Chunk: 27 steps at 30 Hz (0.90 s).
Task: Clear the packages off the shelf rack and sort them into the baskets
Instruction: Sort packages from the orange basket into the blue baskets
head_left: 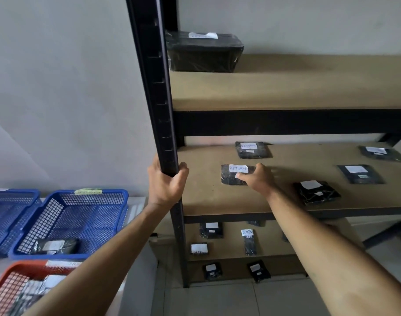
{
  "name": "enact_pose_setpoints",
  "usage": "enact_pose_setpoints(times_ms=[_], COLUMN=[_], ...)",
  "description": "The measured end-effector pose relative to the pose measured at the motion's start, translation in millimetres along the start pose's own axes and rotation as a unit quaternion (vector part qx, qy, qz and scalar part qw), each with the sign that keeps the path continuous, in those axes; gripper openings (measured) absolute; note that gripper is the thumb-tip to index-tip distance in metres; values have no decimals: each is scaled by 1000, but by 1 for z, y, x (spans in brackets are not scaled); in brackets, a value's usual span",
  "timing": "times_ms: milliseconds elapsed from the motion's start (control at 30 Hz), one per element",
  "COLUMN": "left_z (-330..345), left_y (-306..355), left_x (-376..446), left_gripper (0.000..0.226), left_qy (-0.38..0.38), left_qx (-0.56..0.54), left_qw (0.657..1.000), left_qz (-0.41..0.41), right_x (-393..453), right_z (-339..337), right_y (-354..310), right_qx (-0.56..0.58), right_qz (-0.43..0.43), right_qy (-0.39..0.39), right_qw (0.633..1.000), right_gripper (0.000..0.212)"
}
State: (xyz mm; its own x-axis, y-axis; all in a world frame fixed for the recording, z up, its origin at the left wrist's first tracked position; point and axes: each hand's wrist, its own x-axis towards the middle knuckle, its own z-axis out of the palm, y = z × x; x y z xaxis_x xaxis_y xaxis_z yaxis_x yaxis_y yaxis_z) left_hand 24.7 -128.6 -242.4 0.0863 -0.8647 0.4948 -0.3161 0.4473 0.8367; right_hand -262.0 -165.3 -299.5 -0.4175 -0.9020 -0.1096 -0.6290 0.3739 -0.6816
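So, left hand [166,187] is wrapped round the rack's black front post [152,92], fingers curled tight on it. Right hand [257,177] is reaching onto the middle shelf [201,195] w/ fingers pinching the right edge of a flat black pkg [231,176] that has a white "RETURN" label; the pkg lies flat on the board. Another RETURN pkg [252,149] sits just behind it, and 3 more black pkgs are spread out to the right on the same shelf. Top shelf has one big black box [204,52] at its left end. Lower shelves hold several more small pkgs. Off to the left, 2 blue baskets, the nearer one [71,221] w/ one pkg inside, and an orange basket [17,283] in front w/ a few pkgs in it.
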Motion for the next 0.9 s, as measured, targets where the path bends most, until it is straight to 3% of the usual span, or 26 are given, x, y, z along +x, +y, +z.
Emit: enact_pose_setpoints(times_ms=[100,167,333,567,633,800,900], left_z=[0,-1,-2,-9,-16,-67,-115], left_y=[-1,0,5,8,8,-18,-58], left_x=[1,1,1,3,2,-25,-57], left_gripper=[30,27,27,29,31,45,41], left_qy=[-3,-7,-18,-68,-103,-287,-315], left_qx=[2,-7,-16,-11,-7,17,83], left_qw=[1000,1000,1000,998,995,957,945], left_qz=[1,5,16,-3,-9,28,-42], right_x=[-5,-14,-39,-96,-118,-171,-195], right_z=[-7,-10,-12,-16,-20,-5,29], right_y=[7,11,25,19,12,-14,-37], right_qx=[127,171,248,386,396,374,375], right_qz=[-30,-40,-11,-18,-22,-25,-26], right_qy=[-7,-22,-84,-102,-125,-181,-246], right_qw=[991,984,965,917,910,909,893], right_gripper=[52,62,61,42,42,35,27])
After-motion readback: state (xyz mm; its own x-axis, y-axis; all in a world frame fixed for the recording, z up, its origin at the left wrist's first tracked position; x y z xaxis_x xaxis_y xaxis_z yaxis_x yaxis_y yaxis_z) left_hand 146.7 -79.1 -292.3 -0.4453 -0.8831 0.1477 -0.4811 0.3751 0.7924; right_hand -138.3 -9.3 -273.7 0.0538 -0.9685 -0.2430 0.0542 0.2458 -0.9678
